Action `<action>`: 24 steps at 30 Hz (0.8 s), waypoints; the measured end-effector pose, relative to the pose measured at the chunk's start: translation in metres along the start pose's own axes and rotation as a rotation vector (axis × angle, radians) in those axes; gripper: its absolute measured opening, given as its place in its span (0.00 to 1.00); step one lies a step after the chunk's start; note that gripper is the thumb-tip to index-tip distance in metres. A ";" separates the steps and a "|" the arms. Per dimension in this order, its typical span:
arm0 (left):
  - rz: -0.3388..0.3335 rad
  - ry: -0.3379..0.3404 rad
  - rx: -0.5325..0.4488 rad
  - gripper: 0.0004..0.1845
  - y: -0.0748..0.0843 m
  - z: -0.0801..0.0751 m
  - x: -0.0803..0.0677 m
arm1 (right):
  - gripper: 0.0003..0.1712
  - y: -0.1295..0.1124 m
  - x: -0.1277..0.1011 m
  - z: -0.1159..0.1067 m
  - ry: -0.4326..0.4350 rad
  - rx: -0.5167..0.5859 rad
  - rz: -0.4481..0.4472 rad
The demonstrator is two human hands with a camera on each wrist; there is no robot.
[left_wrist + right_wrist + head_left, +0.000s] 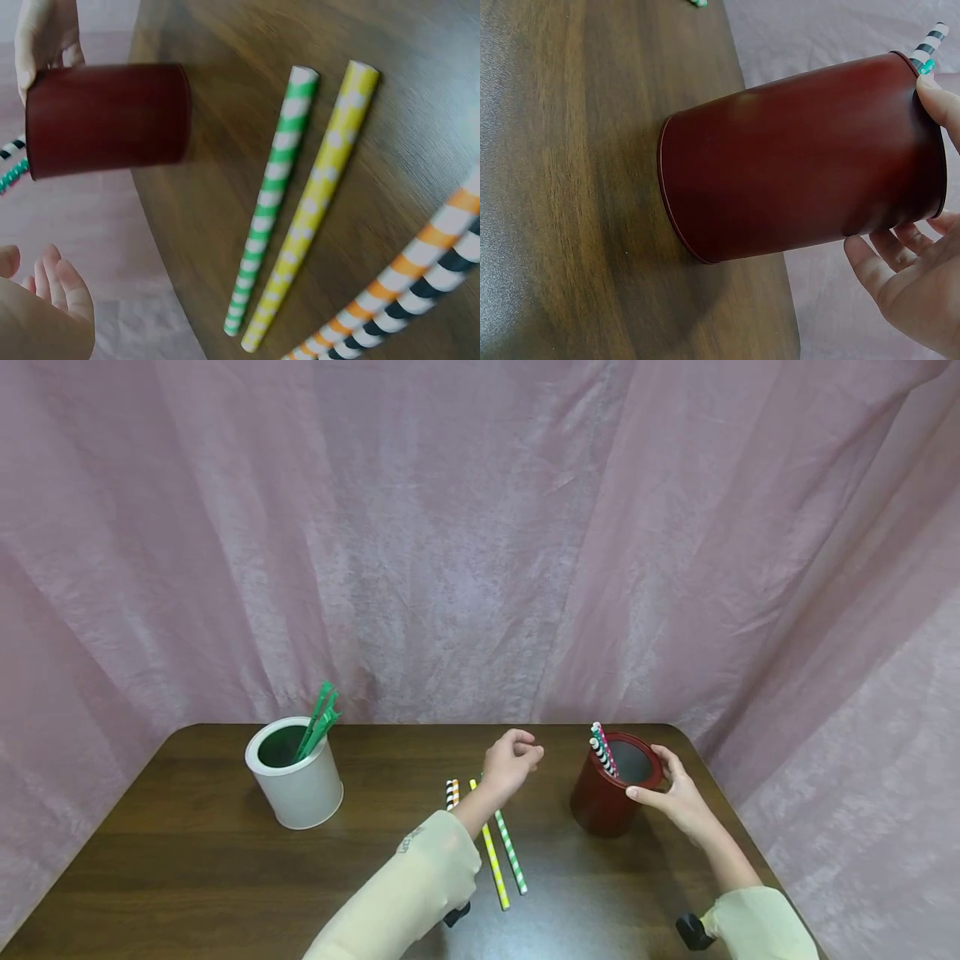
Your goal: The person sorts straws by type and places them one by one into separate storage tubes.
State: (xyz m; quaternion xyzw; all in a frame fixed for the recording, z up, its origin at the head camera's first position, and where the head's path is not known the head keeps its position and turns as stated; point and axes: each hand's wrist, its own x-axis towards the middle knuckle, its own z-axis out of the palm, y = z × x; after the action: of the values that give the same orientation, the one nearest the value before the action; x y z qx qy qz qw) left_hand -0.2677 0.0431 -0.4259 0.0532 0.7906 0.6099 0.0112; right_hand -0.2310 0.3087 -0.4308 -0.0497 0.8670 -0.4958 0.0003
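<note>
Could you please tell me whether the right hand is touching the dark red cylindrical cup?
Touching. The right wrist view shows the right hand's thumb pressed on the dark red cylindrical cup at its rim.

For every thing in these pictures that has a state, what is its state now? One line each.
Red cup: upright on the table, holds striped straws, the right hand touches its rim.
White cup: upright, holds green straws.
Green straw: lying flat on the table.
Yellow straw: lying flat beside the green one.
Orange and black straws: lying flat.
Left hand: loosely curled, holds nothing.
Right hand: fingers around the red cup's rim.
</note>
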 end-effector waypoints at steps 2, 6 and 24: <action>0.009 -0.017 -0.006 0.13 -0.004 -0.005 0.000 | 0.48 0.000 0.000 0.000 -0.001 -0.002 0.002; 0.001 -0.066 -0.012 0.13 -0.013 -0.016 -0.001 | 0.48 0.000 0.000 0.000 -0.002 -0.001 0.003; -0.036 -0.061 0.156 0.13 -0.070 -0.063 -0.011 | 0.48 0.003 0.002 0.001 0.001 -0.021 -0.007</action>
State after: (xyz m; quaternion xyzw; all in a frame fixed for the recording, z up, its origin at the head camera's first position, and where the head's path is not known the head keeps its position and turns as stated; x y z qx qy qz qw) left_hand -0.2673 -0.0361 -0.4780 0.0585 0.8359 0.5441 0.0421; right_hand -0.2329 0.3096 -0.4335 -0.0523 0.8719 -0.4869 -0.0024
